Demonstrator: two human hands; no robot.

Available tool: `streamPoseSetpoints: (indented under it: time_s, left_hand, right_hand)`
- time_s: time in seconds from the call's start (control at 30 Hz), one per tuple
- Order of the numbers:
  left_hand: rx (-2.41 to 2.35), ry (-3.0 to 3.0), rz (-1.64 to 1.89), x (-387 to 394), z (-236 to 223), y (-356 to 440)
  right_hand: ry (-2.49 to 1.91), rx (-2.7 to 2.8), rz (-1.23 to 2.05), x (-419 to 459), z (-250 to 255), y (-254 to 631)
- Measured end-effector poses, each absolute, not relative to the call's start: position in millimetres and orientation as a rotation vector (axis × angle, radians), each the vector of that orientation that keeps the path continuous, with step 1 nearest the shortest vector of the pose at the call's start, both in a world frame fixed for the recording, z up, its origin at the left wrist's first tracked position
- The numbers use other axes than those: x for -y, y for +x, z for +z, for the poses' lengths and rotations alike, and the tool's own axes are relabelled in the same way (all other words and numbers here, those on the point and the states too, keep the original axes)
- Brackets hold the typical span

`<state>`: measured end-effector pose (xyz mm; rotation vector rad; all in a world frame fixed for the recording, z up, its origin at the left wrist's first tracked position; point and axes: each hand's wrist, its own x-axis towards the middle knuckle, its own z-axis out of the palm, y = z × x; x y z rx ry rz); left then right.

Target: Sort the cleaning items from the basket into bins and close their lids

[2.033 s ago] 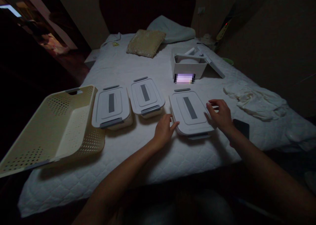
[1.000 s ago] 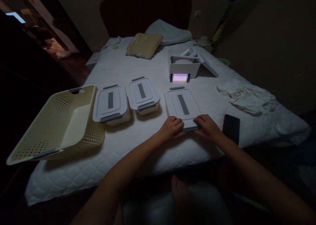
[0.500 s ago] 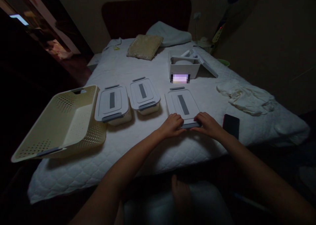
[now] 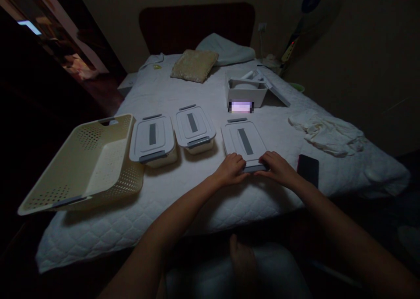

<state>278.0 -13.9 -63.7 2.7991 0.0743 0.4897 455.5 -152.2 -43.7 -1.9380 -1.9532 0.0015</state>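
On the bed lies a lidded storage box with a white lid, a grey stripe and grey clips on its near and far edges. My left hand grips the near left corner, thumb low by the front clip. At the near right corner, my right hand is closed the same way, its thumb pointing in toward the left one. Both hands hide part of the box's front. To the left sit two similar boxes, a nearer lidded box and a farther lidded box, with their lids on.
A cream perforated basket stands at the bed's left edge. A dark phone lies right of my right hand. Farther back are a white open bin, a blurred lit screen, a crumpled cloth and a cushion.
The whole view has shifted slightly, so everything sits a little lower in the picture. Both hands keep their hold on the box's front corners.
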Motion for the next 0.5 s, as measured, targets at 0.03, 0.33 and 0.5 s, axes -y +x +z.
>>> streamPoseSetpoints:
  time_s: [0.03, 0.33, 0.5]
  left_hand:
    - [-0.073, 2.773, 0.499, 12.6, -62.6, 277.3]
    - [-0.475, 2.202, 0.764, 0.3, -58.8, 256.7]
    - [-0.931, 1.783, 0.643, 4.6, -81.8, 252.2]
  right_hand:
    - [-1.933, 1.933, 0.001, 152.5, -43.8, 454.3]
    - [-1.923, 1.123, 0.085, 132.8, -40.8, 477.8]
    - [-1.951, 0.691, 0.26, 104.8, -54.5, 512.6]
